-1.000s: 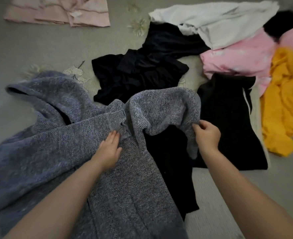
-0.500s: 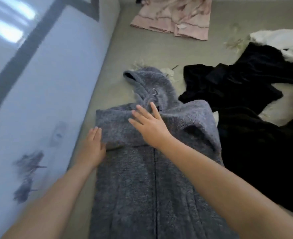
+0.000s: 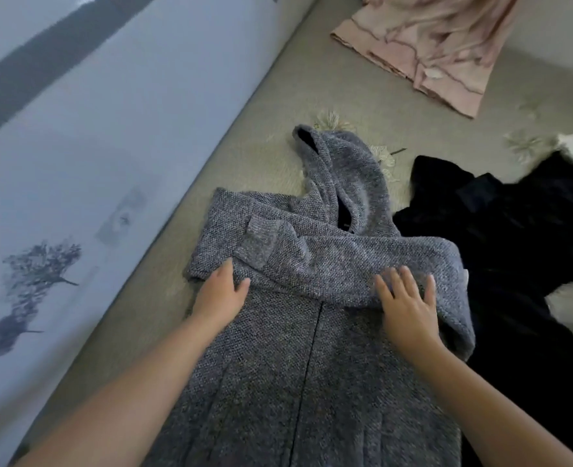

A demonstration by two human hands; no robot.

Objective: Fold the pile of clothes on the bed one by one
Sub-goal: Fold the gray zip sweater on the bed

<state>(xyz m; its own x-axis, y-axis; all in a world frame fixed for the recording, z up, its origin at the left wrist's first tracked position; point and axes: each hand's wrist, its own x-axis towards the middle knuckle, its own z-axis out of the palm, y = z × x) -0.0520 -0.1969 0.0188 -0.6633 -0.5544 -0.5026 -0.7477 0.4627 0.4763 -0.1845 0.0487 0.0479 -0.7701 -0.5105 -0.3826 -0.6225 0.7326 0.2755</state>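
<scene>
So the grey knit hooded cardigan (image 3: 315, 332) is spread flat on the bed (image 3: 271, 106), filling the middle of the view from about 6 o'clock up, with its hood (image 3: 342, 176) flopped toward 12. Both sleeves are crossed over the chest, and one ribbed cuff (image 3: 261, 244) sits at roughly 10 o'clock from the centre seam. Left hand (image 3: 219, 294) rests flat on the left shoulder edge, fingers straight and close together. Right hand (image 3: 408, 308) lies flat on the folded sleeve, fingers spread wide, gripping nothing.

This thing looks chunky and soft, probably a bit heavy and floppy, and grippy rather than slippery, so folds should stay put. I'd pinch it at the shoulders or the hem, not the hood. A black garment (image 3: 500, 230) lies at 3 o'clock, with a pink garment (image 3: 440, 45) up at 1.
</scene>
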